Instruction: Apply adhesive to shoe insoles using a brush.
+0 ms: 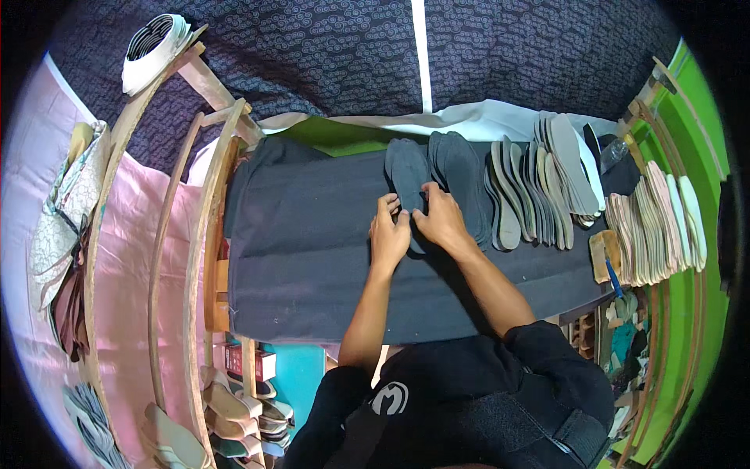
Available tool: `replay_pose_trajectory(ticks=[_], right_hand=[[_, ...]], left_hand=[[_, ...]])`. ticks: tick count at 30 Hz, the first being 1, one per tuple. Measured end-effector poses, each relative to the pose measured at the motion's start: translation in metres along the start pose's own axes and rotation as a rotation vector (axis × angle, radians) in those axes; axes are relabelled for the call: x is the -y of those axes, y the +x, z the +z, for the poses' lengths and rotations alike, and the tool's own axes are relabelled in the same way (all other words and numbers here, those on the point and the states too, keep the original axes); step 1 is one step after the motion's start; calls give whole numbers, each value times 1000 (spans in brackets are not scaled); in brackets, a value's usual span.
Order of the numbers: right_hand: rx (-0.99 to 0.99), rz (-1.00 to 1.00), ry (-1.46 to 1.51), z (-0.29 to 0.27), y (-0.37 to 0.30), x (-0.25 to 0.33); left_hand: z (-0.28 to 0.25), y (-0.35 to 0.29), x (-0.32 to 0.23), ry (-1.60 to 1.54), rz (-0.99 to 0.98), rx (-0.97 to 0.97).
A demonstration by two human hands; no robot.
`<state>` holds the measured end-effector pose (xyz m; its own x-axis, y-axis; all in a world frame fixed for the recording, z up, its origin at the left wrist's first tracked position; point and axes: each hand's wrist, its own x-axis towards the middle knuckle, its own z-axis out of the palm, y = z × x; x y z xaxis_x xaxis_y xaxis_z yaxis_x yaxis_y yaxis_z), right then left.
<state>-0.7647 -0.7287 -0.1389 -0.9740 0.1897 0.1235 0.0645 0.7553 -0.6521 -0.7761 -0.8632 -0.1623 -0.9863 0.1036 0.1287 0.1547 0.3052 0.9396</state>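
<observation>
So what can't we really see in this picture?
In the head view:
- Part of the dark sole: behind the left hand and right hand.
- Lower soles in the dark stack: covered by upper ones.
- The person's lap: behind the black shirt.
- The blue-handled thing's kind: too small.

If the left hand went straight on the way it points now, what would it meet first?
The left hand would most likely meet the leftmost dark insoles, just beyond its fingers. Whether it would bump their edge or slide over the top is unclear from this single view.
</observation>
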Motion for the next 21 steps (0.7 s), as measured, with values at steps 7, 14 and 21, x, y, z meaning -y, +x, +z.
replay_pose_trajectory(ticks=[7,14,21], right_hand=[[-168,4,230,17,1,-16],[-220,165,1033,-25,-14,2],[-308,-34,1039,-66,-39,-30]], left_hand=[[3,12,2,-255,19,-14],[0,17,-15,-843,-147,141],[56,18,-55,-1114,-166,492]])
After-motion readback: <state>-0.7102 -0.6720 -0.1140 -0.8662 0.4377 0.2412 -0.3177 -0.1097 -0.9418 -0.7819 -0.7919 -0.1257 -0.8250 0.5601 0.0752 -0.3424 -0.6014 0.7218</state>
